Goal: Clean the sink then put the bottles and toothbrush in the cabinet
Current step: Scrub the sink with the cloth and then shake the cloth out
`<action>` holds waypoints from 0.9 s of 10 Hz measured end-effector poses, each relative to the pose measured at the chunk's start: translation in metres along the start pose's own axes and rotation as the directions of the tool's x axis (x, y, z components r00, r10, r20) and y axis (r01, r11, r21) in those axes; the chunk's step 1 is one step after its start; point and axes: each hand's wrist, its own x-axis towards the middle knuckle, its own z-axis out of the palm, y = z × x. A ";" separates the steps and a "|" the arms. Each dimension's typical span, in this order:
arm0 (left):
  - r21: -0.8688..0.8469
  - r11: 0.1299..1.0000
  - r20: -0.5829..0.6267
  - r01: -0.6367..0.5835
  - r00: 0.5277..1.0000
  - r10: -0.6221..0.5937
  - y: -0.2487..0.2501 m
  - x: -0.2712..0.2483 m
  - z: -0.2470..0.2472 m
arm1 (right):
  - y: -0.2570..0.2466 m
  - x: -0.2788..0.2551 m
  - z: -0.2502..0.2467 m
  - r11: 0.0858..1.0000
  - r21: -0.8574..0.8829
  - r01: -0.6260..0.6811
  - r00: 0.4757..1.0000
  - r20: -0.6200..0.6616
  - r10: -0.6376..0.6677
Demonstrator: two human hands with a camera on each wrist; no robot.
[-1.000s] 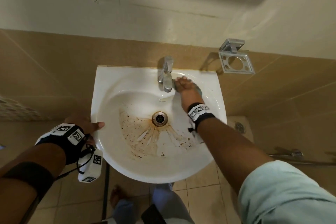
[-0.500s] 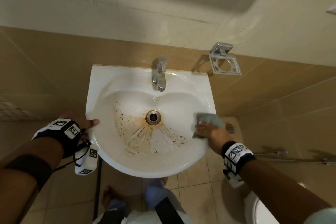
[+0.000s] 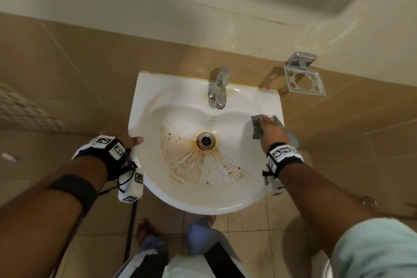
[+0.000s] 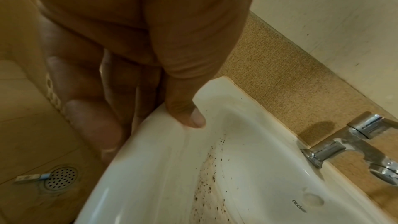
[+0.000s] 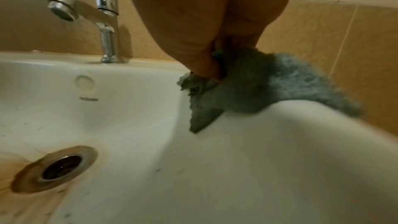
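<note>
Right hand (image 3: pixel 272 131) clutching grey cloth (image 5: pixel 254 91) on sink (image 3: pixel 225 205) rim, 3 o'clock; left hand (image 3: pixel 117 135) gripping rim, 9 o'clock. Press firmly; sweep toward stains around drain (image 3: pixel 205 140).

Left hand's fingers (image 4: pixel 92 125) blurred under the sink (image 4: pixel 163 168) rim; cloth (image 5: pixel 290 83) edge motion-blurred.

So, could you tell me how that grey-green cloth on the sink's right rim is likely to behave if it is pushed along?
Probably floppy: the cloth drapes over the sink rim and one corner hangs into the basin. Its fuzzy pile suggests it is light and would bunch rather than slide flat. The right hand presses it from above, which should keep it moving with the fingers.
</note>
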 end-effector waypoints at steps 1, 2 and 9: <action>-0.062 0.998 0.045 -0.008 0.999 0.011 -0.003 0.006 0.000 | -0.029 -0.008 0.019 0.992 0.015 -0.128 0.992 0.006 0.128; 0.084 0.996 0.017 -0.025 1.000 0.024 0.036 -0.072 -0.026 | -0.058 -0.009 0.027 0.976 0.059 -0.208 0.975 0.088 0.203; 0.110 0.990 -0.001 -0.084 0.996 0.085 0.032 -0.066 -0.024 | -0.241 0.017 0.041 0.868 0.451 -0.208 0.972 0.197 0.131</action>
